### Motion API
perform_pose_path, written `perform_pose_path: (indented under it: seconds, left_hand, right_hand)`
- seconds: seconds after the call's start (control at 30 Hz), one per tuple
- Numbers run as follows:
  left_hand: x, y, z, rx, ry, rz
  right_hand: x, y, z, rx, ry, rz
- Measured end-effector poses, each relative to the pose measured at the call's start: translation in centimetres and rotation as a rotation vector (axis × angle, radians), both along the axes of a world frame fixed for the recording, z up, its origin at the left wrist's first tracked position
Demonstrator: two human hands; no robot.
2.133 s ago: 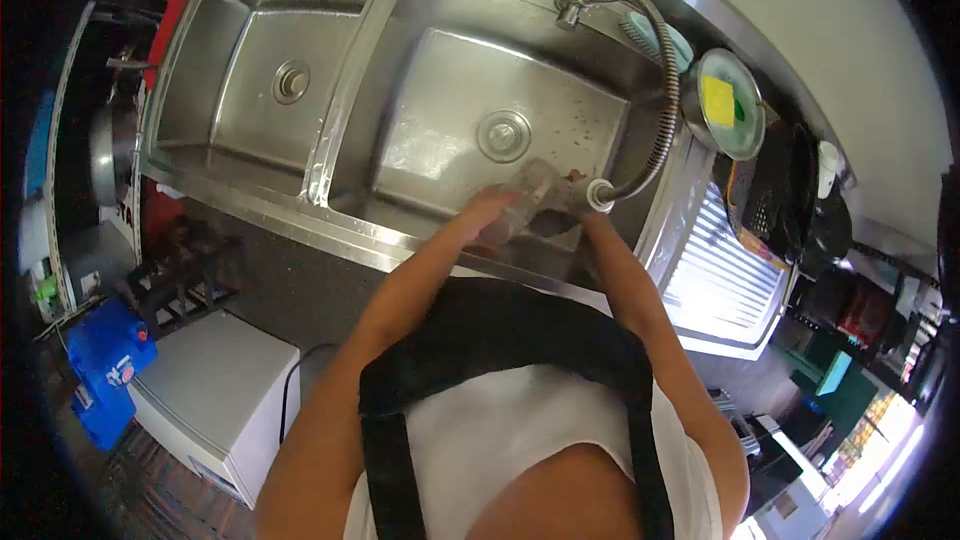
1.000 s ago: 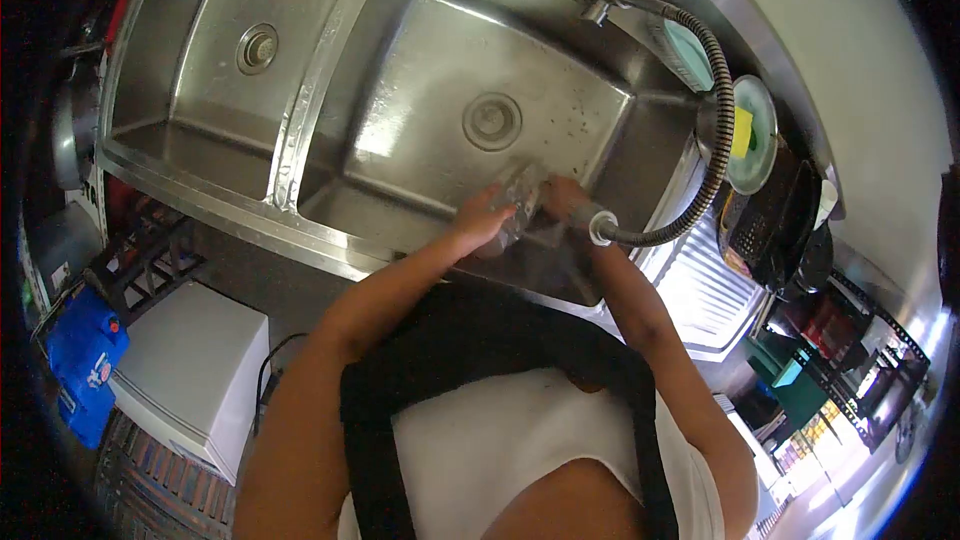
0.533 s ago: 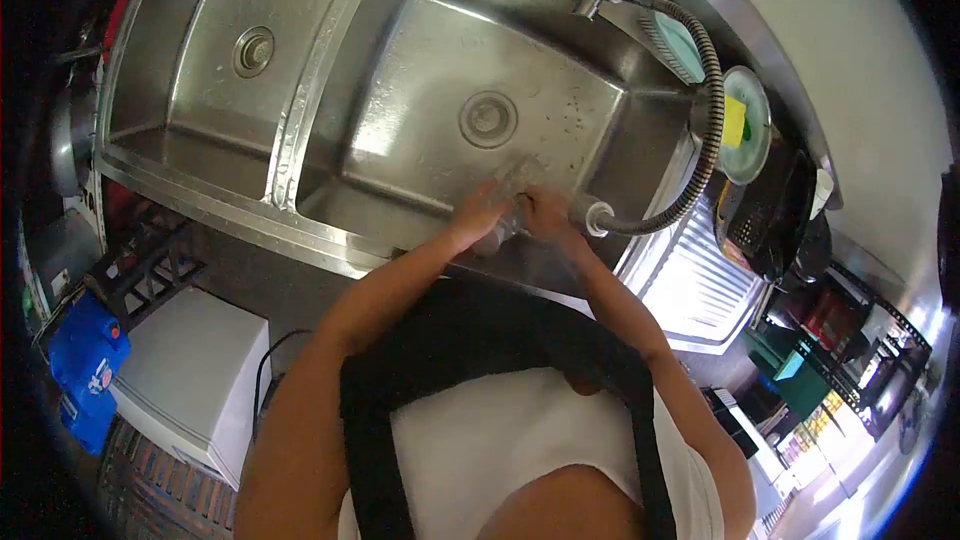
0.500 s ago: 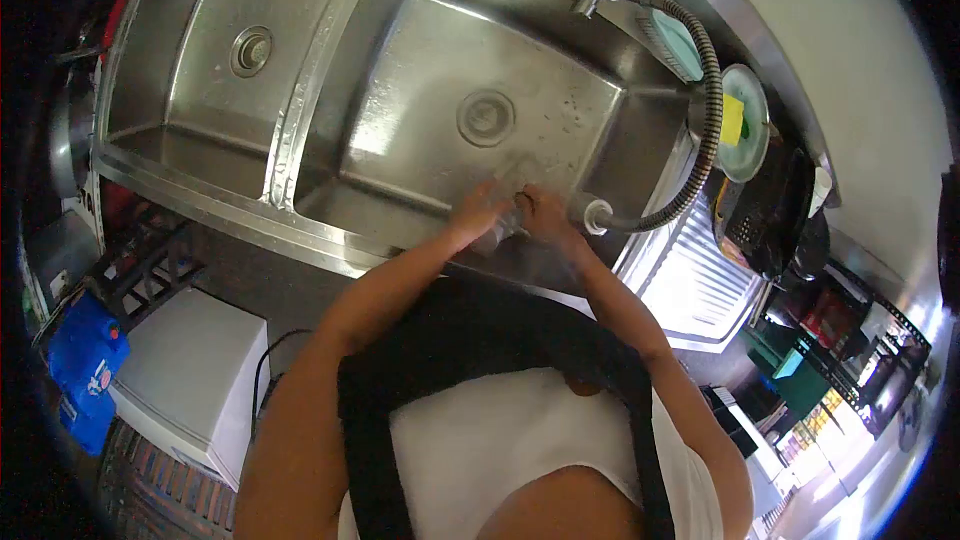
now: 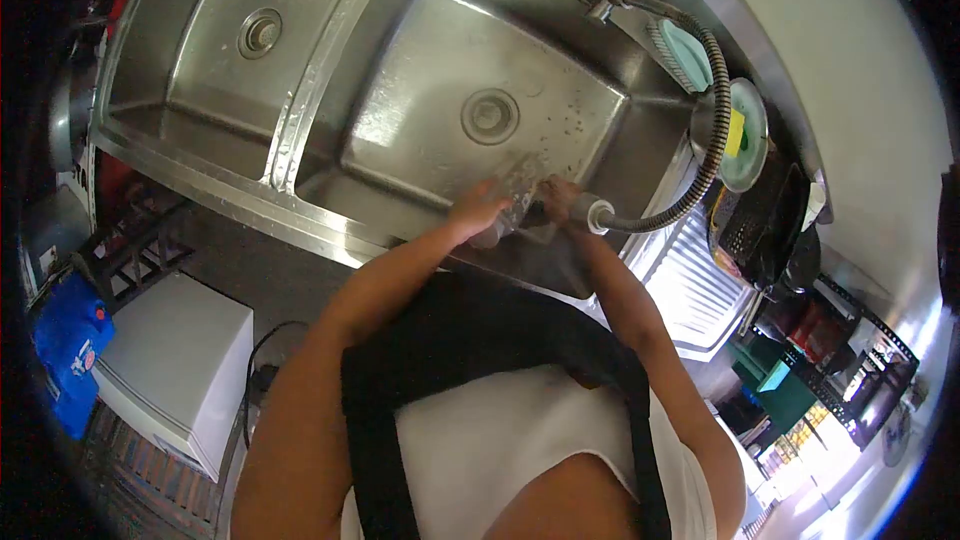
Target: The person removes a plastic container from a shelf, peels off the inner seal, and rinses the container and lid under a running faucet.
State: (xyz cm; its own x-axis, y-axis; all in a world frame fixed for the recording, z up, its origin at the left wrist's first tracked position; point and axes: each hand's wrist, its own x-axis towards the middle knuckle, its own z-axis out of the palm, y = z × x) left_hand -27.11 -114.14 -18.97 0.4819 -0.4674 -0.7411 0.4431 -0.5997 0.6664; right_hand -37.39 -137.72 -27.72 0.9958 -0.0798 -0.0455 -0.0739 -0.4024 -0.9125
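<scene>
Over the front of the right-hand sink basin (image 5: pixel 420 130), my left hand (image 5: pixel 476 213) is closed around a clear, glass-like container (image 5: pixel 518 185). Its outline is partly lost in blur and water. Just to the right, my right hand (image 5: pixel 561 202) is wrapped round the spray nozzle (image 5: pixel 592 213) at the end of a ribbed metal hose (image 5: pixel 716 130). The fingers partly hide the nozzle, which is close to the container. Water drops mark the basin floor near the drain (image 5: pixel 490 117).
A second basin (image 5: pixel 200 70) lies left beyond a metal divider (image 5: pixel 318 60). Right of the sink are a ribbed draining board (image 5: pixel 690 280), a green-rimmed plate (image 5: pixel 755 155) with a yellow sponge (image 5: pixel 735 133), and dark baskets (image 5: pixel 765 225). A white box (image 5: pixel 185 355) stands lower left.
The clear container shows more plainly between my hands, tilted toward the drain. My right hand and the nozzle have shifted slightly right. More drops lie on the basin floor.
</scene>
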Motion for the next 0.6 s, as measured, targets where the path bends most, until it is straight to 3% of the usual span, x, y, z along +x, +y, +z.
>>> perform_pose_path:
  seconds: [0.07,0.1,0.17,0.2,0.27,0.4,0.47,0.5,0.57,0.6]
  left_hand:
    - [0.6,-0.1,2.0,0.025,-0.018,-0.017]
    - [0.2,0.0,1.4,0.026,-0.017,-0.020]
    - [-0.1,0.1,0.3,-0.022,-0.040,0.046]
    - [-0.3,0.0,-0.2,-0.024,-0.040,0.043]
    - [0.0,-0.2,0.4,-0.004,-0.002,0.025]
    - [-0.2,-0.1,-0.7,-0.001,-0.075,-0.025]
    - [-0.3,-0.2,-0.6,0.023,-0.151,-0.062]
    - [-0.3,-0.2,-0.7,0.022,-0.151,-0.063]
    - [-0.1,-0.1,-0.3,0.042,-0.183,-0.090]
    - [0.1,-0.1,-0.1,0.041,-0.184,-0.091]
  right_hand:
    - [0.9,0.0,2.9,-0.711,0.119,0.373]
    - [1.4,0.8,3.7,-0.709,0.120,0.371]
    - [2.3,2.0,3.9,-0.713,0.621,0.124]
    - [1.6,1.8,3.1,-0.714,0.622,0.121]
    - [-1.6,0.3,-2.0,-0.818,-0.093,0.222]
    - [-1.2,0.9,-0.5,-0.729,0.100,0.275]
    - [-2.8,1.4,-3.4,-0.630,-0.143,0.068]
    - [-3.4,1.4,-4.3,-0.631,-0.142,0.066]
    - [-3.6,1.7,-4.4,-0.307,0.305,-0.038]
    - [-3.6,1.7,-4.4,-0.308,0.303,-0.038]
